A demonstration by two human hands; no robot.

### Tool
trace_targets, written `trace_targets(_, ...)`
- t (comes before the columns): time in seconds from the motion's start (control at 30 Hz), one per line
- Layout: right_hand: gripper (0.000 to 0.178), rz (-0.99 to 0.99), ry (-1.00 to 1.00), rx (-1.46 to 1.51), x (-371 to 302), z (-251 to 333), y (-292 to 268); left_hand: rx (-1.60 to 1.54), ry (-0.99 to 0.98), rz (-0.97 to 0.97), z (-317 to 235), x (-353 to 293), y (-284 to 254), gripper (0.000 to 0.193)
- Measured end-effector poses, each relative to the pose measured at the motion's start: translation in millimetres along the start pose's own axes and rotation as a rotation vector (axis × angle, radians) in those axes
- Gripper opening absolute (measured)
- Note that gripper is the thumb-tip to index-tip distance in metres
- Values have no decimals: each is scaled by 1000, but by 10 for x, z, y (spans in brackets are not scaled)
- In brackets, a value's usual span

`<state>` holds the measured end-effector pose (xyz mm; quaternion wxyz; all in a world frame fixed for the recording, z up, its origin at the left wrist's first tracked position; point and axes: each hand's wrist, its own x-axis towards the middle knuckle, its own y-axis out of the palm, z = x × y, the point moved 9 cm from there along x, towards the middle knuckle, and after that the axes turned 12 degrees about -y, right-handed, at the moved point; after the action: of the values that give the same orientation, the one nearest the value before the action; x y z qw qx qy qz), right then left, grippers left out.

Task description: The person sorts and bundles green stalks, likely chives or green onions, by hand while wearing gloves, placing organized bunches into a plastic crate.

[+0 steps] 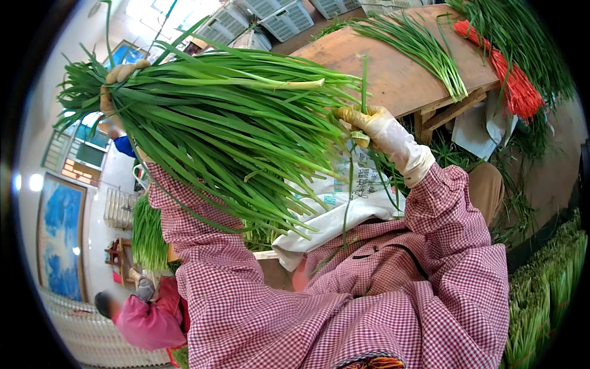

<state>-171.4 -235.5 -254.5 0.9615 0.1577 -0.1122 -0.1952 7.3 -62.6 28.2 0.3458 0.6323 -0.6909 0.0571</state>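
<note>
A big loose bunch of garlic chives (227,117) stretches across the upper left and middle. My left hand (120,75) is wrapped round its leafy end, bare-looking or in a pale glove, partly hidden by leaves. The cut ends fan out to the right, close to my right hand (376,128). That hand wears a whitish glove with yellow-stained fingertips. Its fingers are pinched on a few loose chive leaves (364,80), which stick up and hang below. A white printed sack (326,212) lies across my lap under the bunch.
A wooden table (344,67) carries a small pile of chives (424,55) and a bundle of red ties (516,83). Behind are plastic crates (286,19). Stacked chives (544,295) stand at lower right. A person in pink (150,320) sits at lower left.
</note>
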Motion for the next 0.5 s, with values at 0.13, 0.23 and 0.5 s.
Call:
trace_targets(0.13, 32, 49, -106, -70, 113, -44, -45, -64, -19, -3, 83, 11, -19, 11)
trace_targets(0.23, 31, -7, -103, -316, 99, -136, -143, -5, -35, 0, 17, -34, -103, 11)
trace_targets(0.5, 31, 389, 454, -1373, -859, -1977, -1243, 190, -8, -123, -224, -253, 12, 12)
